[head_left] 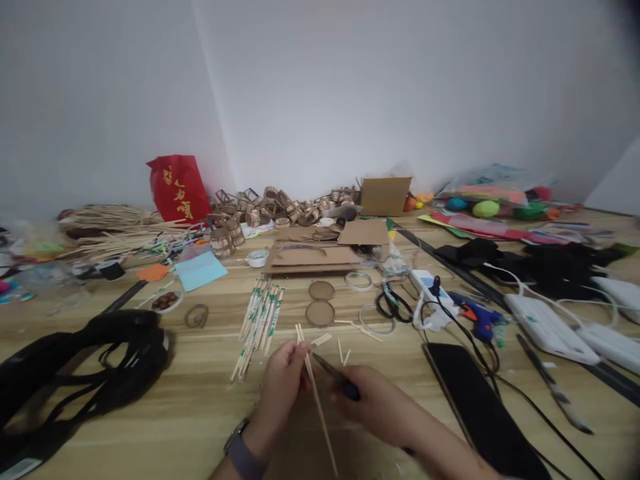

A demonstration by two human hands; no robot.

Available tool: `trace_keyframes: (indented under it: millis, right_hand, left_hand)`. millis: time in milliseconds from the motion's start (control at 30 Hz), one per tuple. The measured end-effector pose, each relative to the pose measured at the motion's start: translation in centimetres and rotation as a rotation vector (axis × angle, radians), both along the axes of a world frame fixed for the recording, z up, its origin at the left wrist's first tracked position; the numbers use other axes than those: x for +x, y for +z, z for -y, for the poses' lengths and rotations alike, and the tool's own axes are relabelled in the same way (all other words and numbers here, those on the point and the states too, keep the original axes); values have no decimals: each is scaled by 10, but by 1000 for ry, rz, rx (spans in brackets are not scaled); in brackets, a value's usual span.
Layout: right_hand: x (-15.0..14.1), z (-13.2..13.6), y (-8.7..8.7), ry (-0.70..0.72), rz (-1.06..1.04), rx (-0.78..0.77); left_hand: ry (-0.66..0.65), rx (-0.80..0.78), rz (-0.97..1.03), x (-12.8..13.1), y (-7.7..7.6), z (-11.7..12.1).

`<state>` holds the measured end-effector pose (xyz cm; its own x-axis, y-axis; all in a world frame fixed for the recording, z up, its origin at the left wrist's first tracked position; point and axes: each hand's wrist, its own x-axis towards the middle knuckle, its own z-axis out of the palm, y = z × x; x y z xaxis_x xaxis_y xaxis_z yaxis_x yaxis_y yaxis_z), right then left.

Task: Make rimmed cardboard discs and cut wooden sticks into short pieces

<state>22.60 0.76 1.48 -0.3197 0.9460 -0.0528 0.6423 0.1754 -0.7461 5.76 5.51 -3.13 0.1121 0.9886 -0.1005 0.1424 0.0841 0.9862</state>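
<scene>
Pinched between the thumb and fingers of my left hand (286,373) is a pair of thin wooden chopsticks (319,408), slanting down toward me. My right hand (375,403) grips scissors (327,367) with a dark blue handle, their blades close beside the chopsticks. Whether the blades touch the wood, I cannot tell. Short cut pieces of stick (346,357) lie just beyond my hands. Farther up are two round cardboard discs (320,313). Several chopsticks in printed paper sleeves (260,320) lie to the left of my left hand.
A black phone (480,407), a blue glue gun (480,319) and a white power strip (433,290) with cables are on the right. Black straps (125,360) lie at left. Cardboard sheets (310,259), small stick-covered barrels (225,241) and a red bag (179,190) stand farther back.
</scene>
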Motion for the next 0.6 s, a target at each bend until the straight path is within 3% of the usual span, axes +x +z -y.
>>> trace_keyframes:
  millis: [133,300,600]
  right_hand:
    - [-25,-4,-6,-13,-6,-13]
    - [-26,-9,-12,-9,-23,-13]
    - [-31,-6,-23,-71,28,-7]
  left_hand:
    - [-13,56,-40,-1,-5,-2]
    - [12,93,-119,0,-7,-4]
    - [38,103,-123,5,4,-2]
